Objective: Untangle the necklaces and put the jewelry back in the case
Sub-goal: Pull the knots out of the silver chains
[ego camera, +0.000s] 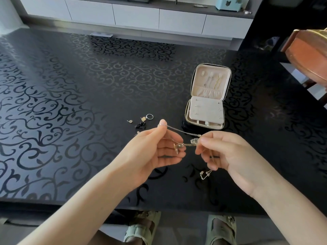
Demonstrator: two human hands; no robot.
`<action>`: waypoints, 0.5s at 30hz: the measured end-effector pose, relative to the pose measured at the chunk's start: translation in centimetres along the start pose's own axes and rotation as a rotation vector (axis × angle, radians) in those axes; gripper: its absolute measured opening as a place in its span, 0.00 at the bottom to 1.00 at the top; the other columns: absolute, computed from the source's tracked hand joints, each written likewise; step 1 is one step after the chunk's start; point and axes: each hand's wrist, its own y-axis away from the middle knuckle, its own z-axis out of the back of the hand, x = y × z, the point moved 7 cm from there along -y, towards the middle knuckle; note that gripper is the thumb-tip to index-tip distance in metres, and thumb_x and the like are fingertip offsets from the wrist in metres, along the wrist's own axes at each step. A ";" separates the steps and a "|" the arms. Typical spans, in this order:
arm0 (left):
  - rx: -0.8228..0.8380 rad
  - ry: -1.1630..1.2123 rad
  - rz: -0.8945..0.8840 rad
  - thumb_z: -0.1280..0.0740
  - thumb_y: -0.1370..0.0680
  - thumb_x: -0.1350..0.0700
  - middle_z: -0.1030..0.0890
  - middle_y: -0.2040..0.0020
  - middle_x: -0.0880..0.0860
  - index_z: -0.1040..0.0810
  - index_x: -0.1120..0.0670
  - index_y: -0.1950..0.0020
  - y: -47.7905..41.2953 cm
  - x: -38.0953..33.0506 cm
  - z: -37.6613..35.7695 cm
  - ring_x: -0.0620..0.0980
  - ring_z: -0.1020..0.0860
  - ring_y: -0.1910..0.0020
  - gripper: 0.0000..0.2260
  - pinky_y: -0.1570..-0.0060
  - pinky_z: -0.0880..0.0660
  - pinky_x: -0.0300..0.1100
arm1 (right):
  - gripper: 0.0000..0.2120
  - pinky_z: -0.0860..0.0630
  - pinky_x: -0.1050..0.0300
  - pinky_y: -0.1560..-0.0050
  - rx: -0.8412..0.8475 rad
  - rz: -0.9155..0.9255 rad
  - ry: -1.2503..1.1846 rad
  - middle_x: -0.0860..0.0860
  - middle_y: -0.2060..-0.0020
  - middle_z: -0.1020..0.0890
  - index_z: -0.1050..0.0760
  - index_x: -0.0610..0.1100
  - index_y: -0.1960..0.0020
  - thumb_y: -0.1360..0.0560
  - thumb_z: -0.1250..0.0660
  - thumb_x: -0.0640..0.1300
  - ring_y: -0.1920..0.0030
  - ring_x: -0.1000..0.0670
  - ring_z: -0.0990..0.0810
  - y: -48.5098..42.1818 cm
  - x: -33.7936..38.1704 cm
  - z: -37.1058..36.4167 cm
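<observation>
My left hand [155, 147] and my right hand [224, 152] hold tangled thin necklaces [184, 132] between them above the table. A silver chain stretches from my left thumb and forefinger to my right fingertips. A gold chain with small pendants [178, 146] runs lower between the hands, and a loose end with a small tag [205, 174] dangles under my right hand. The open jewelry case [207, 99], cream inside, stands behind the hands to the right, with a few chains hung in its lid.
Loose pieces lie on the black patterned table [88, 103] left of the case: a ring [149, 116], small earrings [130, 121] and a dark piece [140, 125]. A wooden chair [307, 55] stands at the right. White cabinets run along the back.
</observation>
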 end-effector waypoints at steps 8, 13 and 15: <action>-0.083 -0.324 -0.157 0.45 0.20 0.46 0.24 0.73 0.53 0.21 0.61 0.60 0.3 -0.6 0.2 0.48 0.24 0.73 0.23 0.69 0.26 0.37 | 0.10 0.28 0.67 0.65 -0.011 0.201 0.295 0.56 0.66 0.22 0.20 0.58 0.51 0.30 0.31 0.46 0.67 0.57 0.29 0.7 1.0 -0.9; -0.097 -0.395 -0.226 0.45 0.19 0.47 0.20 0.71 0.55 0.20 0.61 0.62 0.4 -1.0 0.2 0.49 0.22 0.71 0.23 0.67 0.24 0.39 | 0.16 0.32 0.61 0.55 -0.028 0.302 0.521 0.62 0.57 0.25 0.20 0.65 0.56 0.42 0.32 0.67 0.62 0.56 0.30 1.0 1.1 -2.0; -0.112 -0.422 -0.237 0.45 0.19 0.47 0.20 0.71 0.54 0.20 0.60 0.63 0.4 -1.1 0.2 0.48 0.22 0.71 0.23 0.67 0.24 0.39 | 0.20 0.33 0.63 0.55 -0.048 0.322 0.564 0.63 0.56 0.25 0.20 0.64 0.55 0.44 0.35 0.70 0.59 0.57 0.30 1.1 1.1 -2.2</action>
